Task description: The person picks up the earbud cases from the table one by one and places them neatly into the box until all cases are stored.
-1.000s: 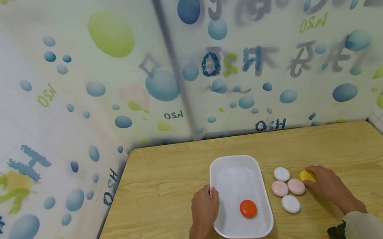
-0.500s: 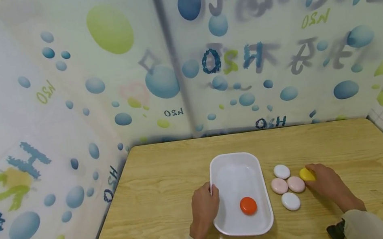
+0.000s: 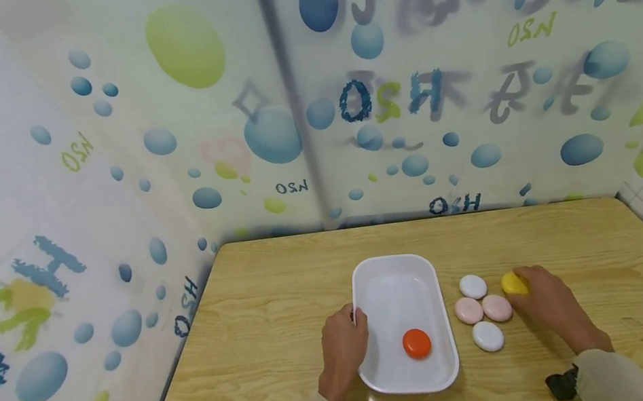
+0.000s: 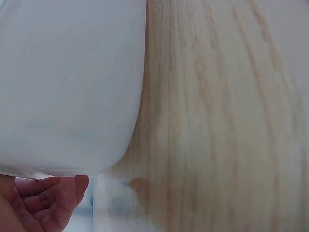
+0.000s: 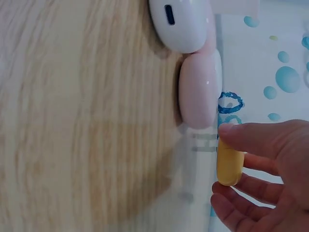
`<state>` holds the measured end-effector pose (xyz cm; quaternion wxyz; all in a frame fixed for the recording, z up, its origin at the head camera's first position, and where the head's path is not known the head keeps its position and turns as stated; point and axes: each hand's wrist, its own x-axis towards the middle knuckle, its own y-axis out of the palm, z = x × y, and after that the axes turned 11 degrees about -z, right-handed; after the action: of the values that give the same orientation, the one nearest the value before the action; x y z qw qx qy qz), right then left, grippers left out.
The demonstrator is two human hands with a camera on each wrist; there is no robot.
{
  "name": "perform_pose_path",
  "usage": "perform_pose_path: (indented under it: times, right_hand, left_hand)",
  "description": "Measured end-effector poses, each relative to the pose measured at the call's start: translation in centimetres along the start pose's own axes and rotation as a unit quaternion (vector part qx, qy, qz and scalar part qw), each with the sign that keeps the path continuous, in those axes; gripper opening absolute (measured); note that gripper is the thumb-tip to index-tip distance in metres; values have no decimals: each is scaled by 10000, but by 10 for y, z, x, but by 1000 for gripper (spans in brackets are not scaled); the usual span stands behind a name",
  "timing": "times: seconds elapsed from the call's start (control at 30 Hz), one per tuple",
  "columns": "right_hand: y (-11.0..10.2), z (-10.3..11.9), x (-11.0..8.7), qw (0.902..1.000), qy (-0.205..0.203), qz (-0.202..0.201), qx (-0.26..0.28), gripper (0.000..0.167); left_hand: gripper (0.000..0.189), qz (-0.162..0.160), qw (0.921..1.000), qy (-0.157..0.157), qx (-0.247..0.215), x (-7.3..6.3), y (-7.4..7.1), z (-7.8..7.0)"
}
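My left hand (image 3: 344,344) grips the left rim of a white rectangular tray (image 3: 366,376), thumb over the edge. In the left wrist view its curled fingertips (image 4: 81,187) show at the tray's side. An orange-red round disc (image 3: 416,343) lies inside the tray, near its front right. To the right of the tray, my right hand (image 3: 552,306) pinches a yellow rounded disc (image 3: 512,283) between thumb and fingers. In the right wrist view the yellow disc appears edge-on, just beyond a pink disc (image 5: 200,92). Part of it is hidden by the hand in the head view.
Two pink discs (image 3: 469,310) sit between two white discs (image 3: 488,336) in a close cluster right of the tray. One white disc has a dark slot (image 5: 169,15) in its side. Printed walls (image 3: 251,224) border the wooden table (image 3: 262,305) at back and sides.
The right hand and yellow disc have shifted slightly up and away from the pink and white discs in the head view. The left hand and tray stay in place; the head view has tilted a little.
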<state>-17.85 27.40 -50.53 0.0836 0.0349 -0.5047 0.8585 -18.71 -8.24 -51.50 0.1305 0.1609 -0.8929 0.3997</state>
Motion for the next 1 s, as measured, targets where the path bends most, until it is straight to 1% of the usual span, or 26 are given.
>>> perform_pose_path:
  times: [0.27, 0.47, 0.77, 0.9, 1.0]
  right_hand:
    - [-1, 18, 0, 9993, -199, -259, 180, 55]
    - [-3, 32, 1, 9976, -443, -437, 312, 55]
    - [-3, 59, 3, 9969, -520, -358, 467, 53]
    - [-1, 69, 4, 9973, -494, -294, 465, 54]
    - [0, 77, 4, 9980, -423, -172, 435, 55]
  left_hand:
    - [21, 37, 10000, -16, -2, 0, 0, 0]
    - [19, 74, 9999, -79, -19, 1, 0, -1]
    - [19, 115, 9998, -139, -76, 1, 0, -1]
    - [20, 82, 9999, -110, -54, 1, 0, -1]
    - [20, 57, 9999, -82, -27, 1, 0, -1]
